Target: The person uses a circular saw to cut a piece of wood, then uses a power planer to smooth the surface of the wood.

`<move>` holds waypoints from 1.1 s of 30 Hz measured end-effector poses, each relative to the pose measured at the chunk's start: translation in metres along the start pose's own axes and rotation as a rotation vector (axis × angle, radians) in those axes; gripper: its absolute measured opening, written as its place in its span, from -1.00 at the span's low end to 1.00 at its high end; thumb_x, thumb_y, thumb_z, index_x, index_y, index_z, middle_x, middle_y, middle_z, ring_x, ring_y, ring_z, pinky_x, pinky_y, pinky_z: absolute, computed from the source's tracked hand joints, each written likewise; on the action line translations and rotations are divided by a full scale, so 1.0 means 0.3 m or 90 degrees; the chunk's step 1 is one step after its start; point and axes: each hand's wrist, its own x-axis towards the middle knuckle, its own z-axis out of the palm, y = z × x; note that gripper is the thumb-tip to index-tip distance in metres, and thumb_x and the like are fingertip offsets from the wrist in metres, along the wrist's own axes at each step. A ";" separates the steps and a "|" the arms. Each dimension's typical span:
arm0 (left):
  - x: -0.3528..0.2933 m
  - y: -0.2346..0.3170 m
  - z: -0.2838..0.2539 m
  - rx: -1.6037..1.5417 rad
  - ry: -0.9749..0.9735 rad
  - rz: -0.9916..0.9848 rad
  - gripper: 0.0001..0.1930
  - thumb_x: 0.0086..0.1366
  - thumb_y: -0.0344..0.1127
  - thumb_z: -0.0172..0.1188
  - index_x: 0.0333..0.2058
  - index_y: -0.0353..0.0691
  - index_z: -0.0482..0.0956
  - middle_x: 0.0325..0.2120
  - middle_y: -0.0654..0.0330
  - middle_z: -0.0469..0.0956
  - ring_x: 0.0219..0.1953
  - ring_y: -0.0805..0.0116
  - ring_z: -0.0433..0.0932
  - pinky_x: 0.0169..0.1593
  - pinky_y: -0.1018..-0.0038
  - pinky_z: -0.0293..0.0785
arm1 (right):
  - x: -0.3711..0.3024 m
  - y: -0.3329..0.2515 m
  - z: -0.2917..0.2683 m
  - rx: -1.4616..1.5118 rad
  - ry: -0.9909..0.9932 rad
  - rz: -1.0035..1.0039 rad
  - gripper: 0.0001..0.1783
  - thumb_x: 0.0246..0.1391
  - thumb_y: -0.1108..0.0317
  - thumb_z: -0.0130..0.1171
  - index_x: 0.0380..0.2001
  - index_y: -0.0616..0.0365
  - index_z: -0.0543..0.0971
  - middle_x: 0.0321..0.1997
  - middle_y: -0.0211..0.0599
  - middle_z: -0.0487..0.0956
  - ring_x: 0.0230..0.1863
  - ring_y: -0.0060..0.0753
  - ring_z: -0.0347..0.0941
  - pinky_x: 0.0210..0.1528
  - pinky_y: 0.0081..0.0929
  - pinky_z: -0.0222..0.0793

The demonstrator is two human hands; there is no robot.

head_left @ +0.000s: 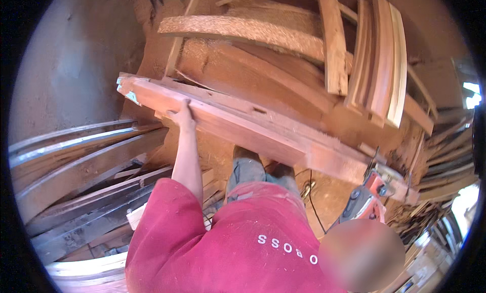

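Note:
A long reddish wooden beam (243, 126) lies slantwise before me, from the upper left down to the right. Pale blue-green patches mark its far left end, and a small slot shows in its face. My left hand (183, 116) grips the near edge toward that end, thumb spread and fingers over the wood. On the right end of the beam rests a red and grey power tool (362, 199), tilted, with a dark cord near it. A blurred patch covers the place where my right arm would be, so my right hand cannot be made out.
Curved wooden pieces (379, 60) stand at the far right, and a sawdust-covered curved plank (243, 32) lies beyond the beam. Boards are stacked at the left (86, 156). A dark cord (316, 204) hangs below the beam. More timber and scraps (425, 217) crowd the right.

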 end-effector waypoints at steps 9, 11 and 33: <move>-0.573 0.661 -0.274 -0.327 -0.461 0.478 -0.06 0.03 -0.40 0.25 0.40 -0.22 0.02 0.10 0.02 0.39 0.10 0.12 0.45 0.17 0.27 0.43 | 0.137 -0.049 -0.284 -0.028 -0.151 0.085 -0.35 0.28 -0.22 -0.19 0.10 0.11 0.41 -0.46 -0.35 0.48 -0.75 -0.46 0.28 -0.76 -0.51 0.19; -0.742 0.756 -0.282 -0.259 -0.490 0.537 -0.02 -0.05 -0.41 0.31 0.39 -0.27 0.05 0.15 0.02 0.35 0.14 0.15 0.43 0.21 0.31 0.38 | 0.140 -0.070 -0.287 -0.018 -0.096 0.078 -0.40 0.30 -0.22 -0.19 0.01 0.10 0.43 -0.66 -0.42 0.37 -0.76 -0.46 0.27 -0.75 -0.49 0.21; -0.699 -0.099 0.053 0.878 -0.974 1.213 0.41 -0.41 -0.15 0.64 0.44 0.34 -0.10 0.29 -0.01 0.18 0.29 -0.05 0.23 0.25 -0.10 0.23 | -0.087 -0.130 -0.372 -0.016 0.051 -0.023 -0.44 0.33 -0.23 -0.16 -0.09 0.10 0.41 -0.65 -0.43 0.38 -0.75 -0.48 0.29 -0.73 -0.48 0.26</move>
